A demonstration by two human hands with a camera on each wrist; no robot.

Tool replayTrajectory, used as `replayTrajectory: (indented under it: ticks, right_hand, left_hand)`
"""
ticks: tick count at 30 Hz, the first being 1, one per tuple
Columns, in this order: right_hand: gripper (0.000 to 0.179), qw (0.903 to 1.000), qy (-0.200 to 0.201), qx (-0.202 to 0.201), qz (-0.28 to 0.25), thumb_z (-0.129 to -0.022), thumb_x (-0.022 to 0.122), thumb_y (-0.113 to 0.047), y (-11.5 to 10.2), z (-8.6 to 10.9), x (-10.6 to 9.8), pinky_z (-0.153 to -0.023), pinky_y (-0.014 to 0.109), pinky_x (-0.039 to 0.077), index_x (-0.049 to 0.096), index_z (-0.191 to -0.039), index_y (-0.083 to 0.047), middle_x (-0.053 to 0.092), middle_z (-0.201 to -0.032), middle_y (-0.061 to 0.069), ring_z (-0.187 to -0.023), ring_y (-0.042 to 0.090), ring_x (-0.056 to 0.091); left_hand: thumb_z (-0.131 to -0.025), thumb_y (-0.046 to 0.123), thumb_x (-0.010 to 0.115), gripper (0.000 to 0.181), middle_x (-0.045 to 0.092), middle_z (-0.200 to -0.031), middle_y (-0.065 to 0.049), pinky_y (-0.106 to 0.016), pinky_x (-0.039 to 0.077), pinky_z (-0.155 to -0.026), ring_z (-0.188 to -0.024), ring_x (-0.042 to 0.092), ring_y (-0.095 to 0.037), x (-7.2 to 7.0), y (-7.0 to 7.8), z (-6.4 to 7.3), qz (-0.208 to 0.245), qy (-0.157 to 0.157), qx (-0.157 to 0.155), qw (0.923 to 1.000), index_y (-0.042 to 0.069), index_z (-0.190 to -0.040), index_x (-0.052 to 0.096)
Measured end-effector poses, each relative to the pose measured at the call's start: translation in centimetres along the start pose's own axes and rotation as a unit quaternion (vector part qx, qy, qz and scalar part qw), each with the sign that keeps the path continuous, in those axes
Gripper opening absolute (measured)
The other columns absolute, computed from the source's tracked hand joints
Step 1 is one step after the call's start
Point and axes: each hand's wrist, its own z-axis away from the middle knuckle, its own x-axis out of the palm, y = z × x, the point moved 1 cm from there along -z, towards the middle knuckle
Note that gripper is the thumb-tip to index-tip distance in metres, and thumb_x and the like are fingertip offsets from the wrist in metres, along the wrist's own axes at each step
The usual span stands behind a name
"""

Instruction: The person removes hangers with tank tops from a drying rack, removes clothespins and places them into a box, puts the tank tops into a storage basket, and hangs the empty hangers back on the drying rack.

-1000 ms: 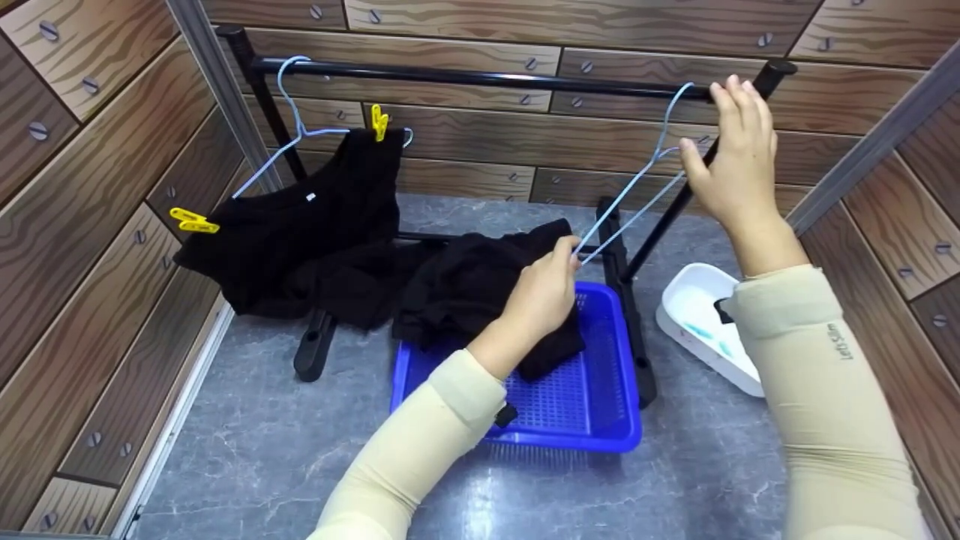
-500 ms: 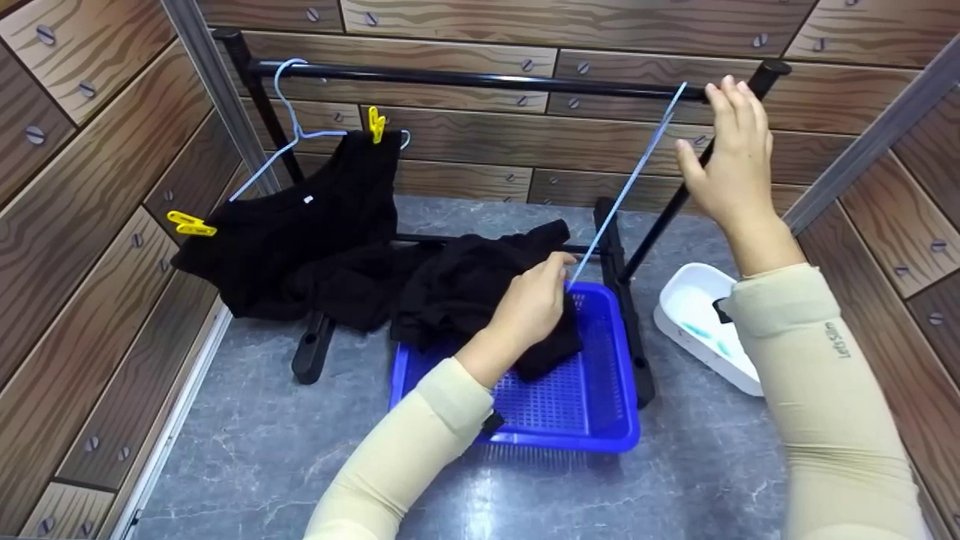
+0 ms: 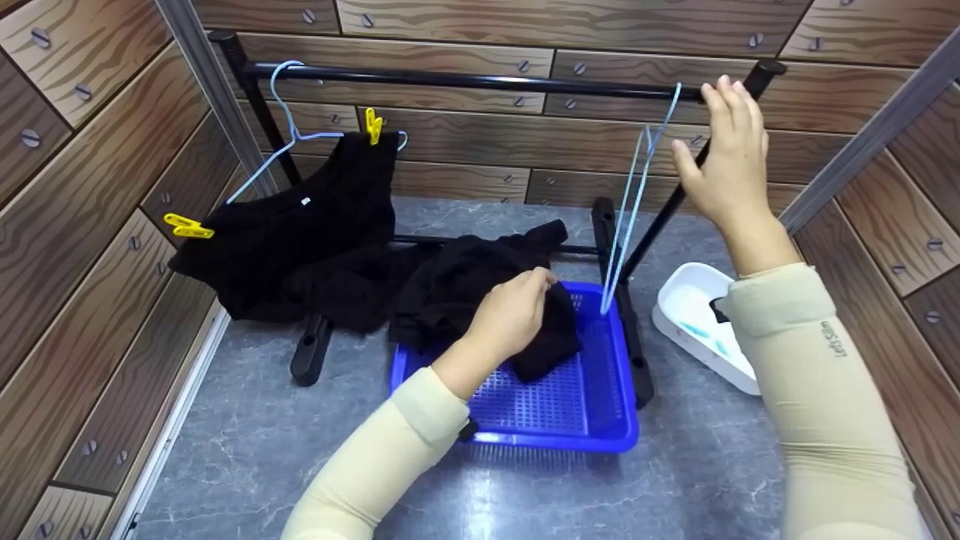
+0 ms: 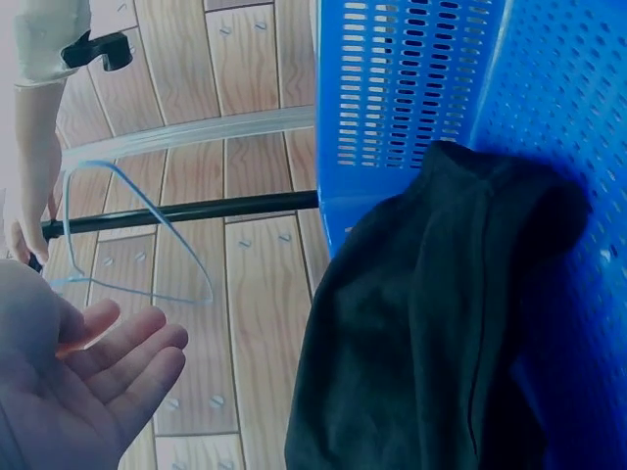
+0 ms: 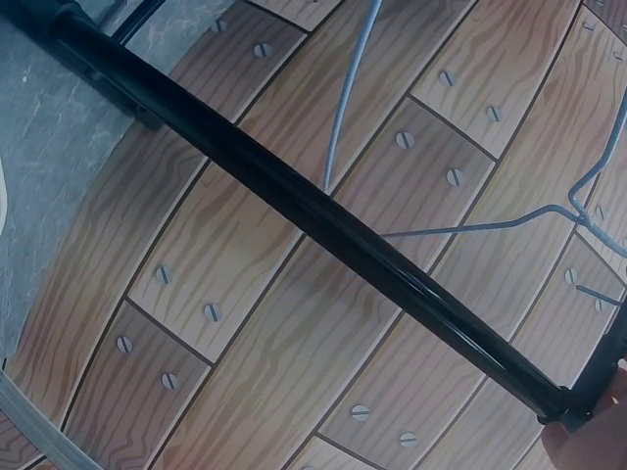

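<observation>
My left hand hovers over a crumpled black garment that lies partly in a blue basket. Its palm and loosely bent fingers hold nothing in the left wrist view. A light blue wire hanger hangs apart from that hand, hooked near the right end of the black rail and seen almost edge-on from the head. With fingers straight, my right hand touches the rail's right end, close beside the hanger's hook; only its fingertips show in the right wrist view.
Another blue hanger at the rail's left bears a black garment, fastened with yellow clothespins. A white tub with light blue items stands right of the basket. Wood-patterned walls enclose the grey floor.
My left hand has let go of the right hanger and drawn back down and left. The hanger has swung round and hangs freely. My right hand stays at the rail's end.
</observation>
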Motion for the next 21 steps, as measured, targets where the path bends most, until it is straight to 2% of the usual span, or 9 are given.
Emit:
replayTrajectory:
  ticks: [6, 13, 17, 21]
  right_hand:
    - [0.066, 1.0, -0.006, -0.001, 0.004, -0.096, 0.061, -0.025, 0.0, 0.0, -0.1, -0.119, 0.047, 0.015, 0.034, -0.154, -0.01, 0.028, -0.161, 0.012, -0.151, 0.026, 0.016]
    - [0.067, 1.0, -0.007, 0.003, 0.006, -0.096, 0.062, -0.024, 0.1, 0.1, -0.1, -0.119, 0.046, 0.014, 0.033, -0.154, -0.011, 0.027, -0.161, 0.01, -0.151, 0.024, 0.015]
    - [0.067, 1.0, -0.007, 0.003, 0.006, -0.096, 0.062, -0.025, 0.1, 0.1, -0.1, -0.119, 0.046, 0.013, 0.033, -0.155, -0.011, 0.027, -0.161, 0.01, -0.151, 0.024, 0.014]
    - [0.067, 0.9999, -0.009, 0.004, 0.004, -0.096, 0.063, -0.025, 0.1, 0.1, -0.1, -0.119, 0.047, 0.014, 0.033, -0.155, -0.012, 0.027, -0.161, 0.011, -0.151, 0.023, 0.014]
  left_hand:
    - [-0.106, 0.017, 0.043, 0.023, 0.07, -0.109, -0.001, -0.041, 0.056, -0.074, -0.093, 0.07, -0.024, -0.7, -0.5, 1.0, -0.03, -0.011, -0.002, 0.9995, 0.014, -0.118, 0.062]
    - [-0.106, 0.018, 0.043, 0.023, 0.07, -0.107, -0.002, -0.041, 0.055, -0.077, -0.094, 0.069, -0.024, -1.4, -2.0, 2.3, -0.052, -0.021, -0.004, 0.9984, 0.014, -0.118, 0.063]
    - [-0.105, 0.019, 0.046, 0.021, 0.07, -0.104, -0.002, -0.041, 0.055, -0.077, -0.093, 0.069, -0.024, -2.1, -3.2, 3.1, -0.056, 0.0, -0.006, 0.9984, 0.013, -0.114, 0.064]
    - [-0.104, 0.02, 0.049, 0.02, 0.07, -0.1, -0.002, -0.042, 0.055, -0.076, -0.091, 0.069, -0.026, -2.8, -4.5, 4.1, -0.057, 0.038, -0.004, 0.9976, 0.013, -0.109, 0.066]
